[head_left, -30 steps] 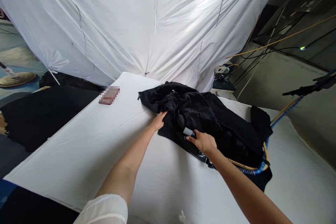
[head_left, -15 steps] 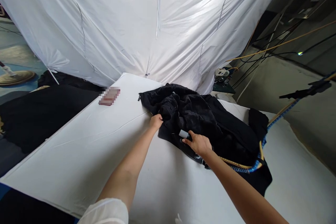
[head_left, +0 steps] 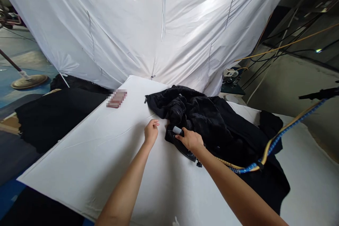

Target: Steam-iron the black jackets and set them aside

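A black garment [head_left: 203,113] with a fuzzy, plush-looking surface lies bunched on the white-covered table [head_left: 106,148]. My right hand [head_left: 192,140] is wrapped round the dark handle of a steam iron [head_left: 178,131], whose grey handle end sticks out to the left. The iron is low over the garment's near edge; whether its sole touches the cloth cannot be told. Just left of the garment, my left hand [head_left: 151,130] is held with curled fingers, apart from the cloth, and nothing shows in it.
A blue and yellow hose [head_left: 249,167] runs from the iron across the garment and up to the right. A blurred reddish object [head_left: 116,99] lies at the table's left edge. White sheeting [head_left: 148,24] hangs behind. Black cloth [head_left: 58,113] is left of the table.
My left hand has let go of the garment's edge and drawn back to the left. The iron in my right hand has shifted slightly left, and the view has turned a little.
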`<state>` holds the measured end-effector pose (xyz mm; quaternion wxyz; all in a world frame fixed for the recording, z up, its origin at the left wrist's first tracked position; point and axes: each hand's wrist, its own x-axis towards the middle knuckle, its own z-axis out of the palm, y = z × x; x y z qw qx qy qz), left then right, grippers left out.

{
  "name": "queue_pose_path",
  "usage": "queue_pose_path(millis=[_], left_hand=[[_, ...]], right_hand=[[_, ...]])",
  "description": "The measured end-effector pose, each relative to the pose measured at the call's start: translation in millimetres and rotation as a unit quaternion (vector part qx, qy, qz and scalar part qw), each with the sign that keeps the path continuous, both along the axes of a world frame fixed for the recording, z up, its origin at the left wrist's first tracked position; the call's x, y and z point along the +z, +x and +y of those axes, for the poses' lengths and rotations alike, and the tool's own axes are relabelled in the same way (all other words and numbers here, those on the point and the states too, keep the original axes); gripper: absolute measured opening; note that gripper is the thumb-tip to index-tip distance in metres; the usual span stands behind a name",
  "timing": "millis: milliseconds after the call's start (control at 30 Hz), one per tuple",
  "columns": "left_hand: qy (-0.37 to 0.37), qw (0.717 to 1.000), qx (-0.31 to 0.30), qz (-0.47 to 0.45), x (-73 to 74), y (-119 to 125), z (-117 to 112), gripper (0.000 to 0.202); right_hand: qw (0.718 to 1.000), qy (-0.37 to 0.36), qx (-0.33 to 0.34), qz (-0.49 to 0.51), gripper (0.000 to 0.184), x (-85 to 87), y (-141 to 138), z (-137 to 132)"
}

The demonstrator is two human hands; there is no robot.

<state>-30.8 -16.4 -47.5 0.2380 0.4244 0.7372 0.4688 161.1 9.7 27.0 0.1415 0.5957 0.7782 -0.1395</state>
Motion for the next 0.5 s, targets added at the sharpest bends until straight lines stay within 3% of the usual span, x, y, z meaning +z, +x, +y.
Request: queue_pose_path(millis=[267,500], left_hand=[[0.043,0.997,0.059,0.003,12.9,-20.5,-18.6,0.031],[0.040,0.998,0.045,0.017,11.7,-18.1,-22.2,0.030]], right_hand=[[1.000,-0.011,-0.015,0.023,0.057,-3.0,-41.2,11.8],[0.998,-0.016,-0.064,0.006,0.059,-3.5,-15.6,6.0]])
